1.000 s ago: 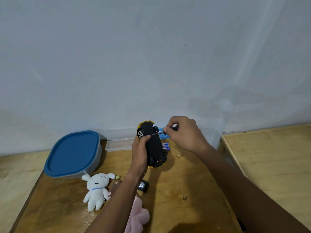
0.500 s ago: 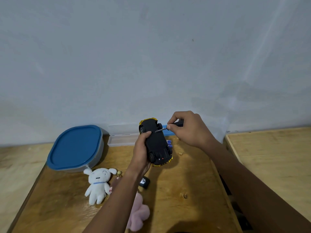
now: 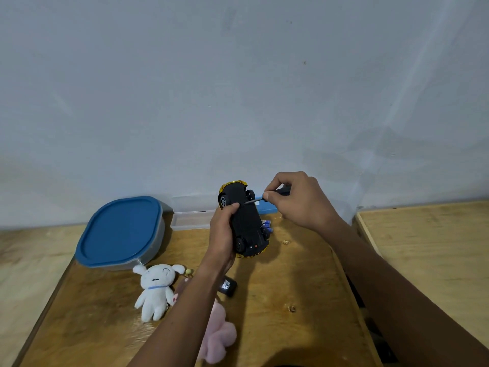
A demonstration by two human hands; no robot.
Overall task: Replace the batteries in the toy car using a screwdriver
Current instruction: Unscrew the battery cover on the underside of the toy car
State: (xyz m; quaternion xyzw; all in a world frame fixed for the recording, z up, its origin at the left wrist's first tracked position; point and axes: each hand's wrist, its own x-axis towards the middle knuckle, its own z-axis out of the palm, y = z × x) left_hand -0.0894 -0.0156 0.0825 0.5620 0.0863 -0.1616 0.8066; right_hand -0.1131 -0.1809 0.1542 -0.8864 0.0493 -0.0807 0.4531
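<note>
Holding the black-and-yellow toy car [image 3: 244, 221] underside-up above the wooden counter [image 3: 291, 282], our left hand [image 3: 223, 234] kept its grip wrapped around the body. Our right hand [image 3: 299, 201] pinched a thin black-handled screwdriver [image 3: 255, 200], tip against the chassis. Blue batteries [image 3: 267, 225] lay just beside, on the counter.

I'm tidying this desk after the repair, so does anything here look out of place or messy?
Mostly minor. Small crumb-like bits lie scattered on the wooden table. The pink plush hangs near the front edge beside the white plush. The toy car is upside down only because the left hand holds it for the screwdriver.
</note>
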